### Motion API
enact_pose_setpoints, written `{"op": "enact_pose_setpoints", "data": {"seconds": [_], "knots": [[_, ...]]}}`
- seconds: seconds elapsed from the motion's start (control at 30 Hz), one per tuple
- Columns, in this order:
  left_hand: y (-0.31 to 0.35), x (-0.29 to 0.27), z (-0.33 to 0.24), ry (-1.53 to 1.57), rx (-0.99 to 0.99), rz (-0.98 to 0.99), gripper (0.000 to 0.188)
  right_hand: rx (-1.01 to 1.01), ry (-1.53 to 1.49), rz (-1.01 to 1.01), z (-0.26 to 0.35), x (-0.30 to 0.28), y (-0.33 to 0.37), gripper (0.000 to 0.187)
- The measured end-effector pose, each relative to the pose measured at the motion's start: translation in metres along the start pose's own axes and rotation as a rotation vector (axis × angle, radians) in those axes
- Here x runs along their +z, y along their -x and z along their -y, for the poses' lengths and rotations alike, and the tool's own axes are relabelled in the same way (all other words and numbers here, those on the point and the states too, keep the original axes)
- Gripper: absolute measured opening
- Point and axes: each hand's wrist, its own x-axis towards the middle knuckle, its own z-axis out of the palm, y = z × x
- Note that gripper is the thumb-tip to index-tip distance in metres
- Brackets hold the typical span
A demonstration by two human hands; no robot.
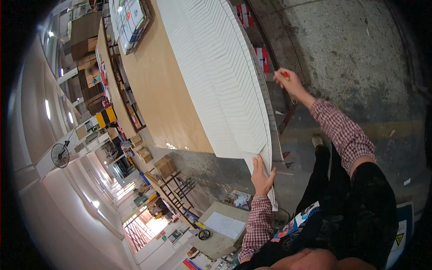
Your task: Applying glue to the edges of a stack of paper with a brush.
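A long spread of white paper sheets (220, 76), their edges fanned in overlapping steps, covers the right side of a tan tabletop (159, 81). My left hand (261, 177) lies on the near corner of the sheets, fingers stretched out and thumb apart. Off the table's right edge, my right hand (293, 85) is closed around a small red and yellow object (286, 76). Most of that object is hidden by the fingers, so its kind cannot be made out.
A plastic-wrapped stack (130, 20) sits at the table's far end. Red and white boxes (262, 60) show under its right edge. Near left stands a grey-green machine table (220, 243) with a black handwheel (204, 234). A cardboard box (165, 166) lies beyond it.
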Motion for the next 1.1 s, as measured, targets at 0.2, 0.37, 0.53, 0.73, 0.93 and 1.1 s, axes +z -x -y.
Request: {"op": "enact_pose_setpoints", "data": {"seconds": [0.2, 0.37, 0.53, 0.73, 0.93, 1.1], "knots": [[-0.004, -0.001, -0.002, 0.050, -0.008, 0.004, 0.084, 0.019, 0.065, 0.113, 0.013, 0.020, -0.016, 0.036], [-0.004, -0.002, -0.002, 0.053, -0.026, 0.000, 0.083, -0.065, 0.134, 0.138, 0.006, 0.026, -0.010, 0.037], [-0.004, -0.002, 0.001, 0.058, -0.022, 0.010, 0.085, -0.077, 0.184, 0.177, 0.002, 0.020, -0.001, 0.038], [-0.006, 0.001, 0.002, 0.056, -0.006, -0.007, 0.086, -0.143, 0.425, 0.366, 0.001, -0.003, 0.034, 0.038], [-0.004, 0.000, -0.001, 0.058, -0.003, -0.031, 0.085, -0.331, 0.765, 0.172, 0.028, -0.057, 0.089, 0.040], [-0.003, 0.008, 0.003, 0.023, -0.012, -0.075, 0.085, -0.043, 0.473, 0.001, 0.088, -0.091, 0.117, 0.035]]}}
